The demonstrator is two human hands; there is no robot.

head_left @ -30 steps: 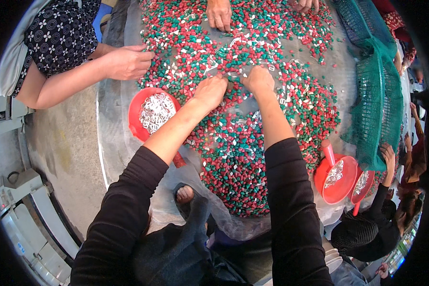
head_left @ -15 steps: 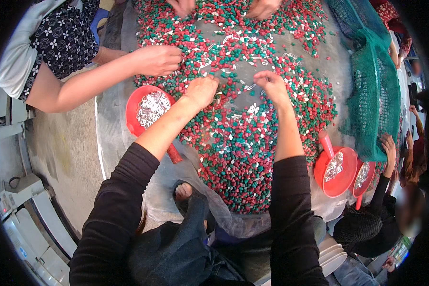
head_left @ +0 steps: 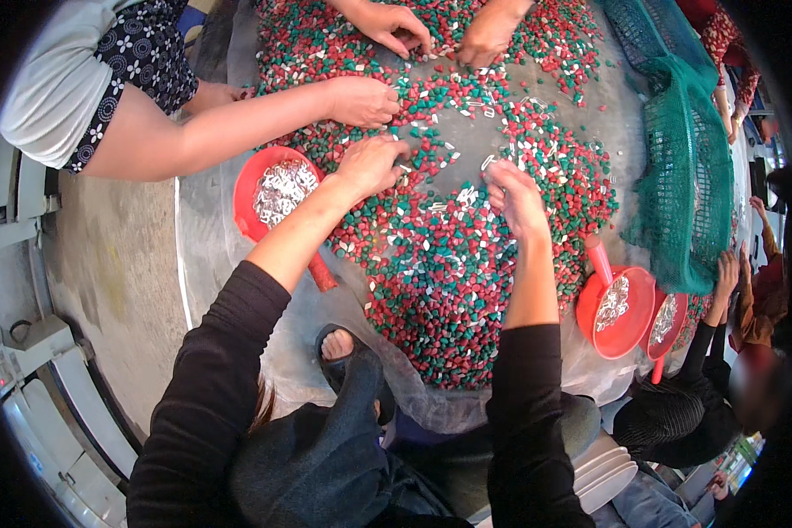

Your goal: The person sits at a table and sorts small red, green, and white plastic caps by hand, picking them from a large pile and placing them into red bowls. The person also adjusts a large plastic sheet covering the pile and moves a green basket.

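Red and green pebble-like pieces (head_left: 440,326), mixed with small white rectangular rings (head_left: 466,195), cover the sheet before me. My right hand (head_left: 519,201) is closed over the middle of the spread, with one pale ring (head_left: 488,162) at its fingertips. To the left, my left hand (head_left: 368,167) hovers low over the pieces, its fingers curled together; what they hold is too small to tell. Under my left forearm lies a red pan (head_left: 245,198) filled with silvery rings, its handle partly behind my arm.
A co-worker's hand (head_left: 361,101) reaches in from the left; another person's two hands (head_left: 394,26) work at the far edge. At right are a second red pan (head_left: 638,334), a third red pan (head_left: 675,333) and green netting (head_left: 678,176). A foot (head_left: 336,344) shows below.
My right hand has moved down and closed, a ring now at its fingertips. My left hand stays nearly in place. The co-worker's hand at left moved right; the far hands shifted too.
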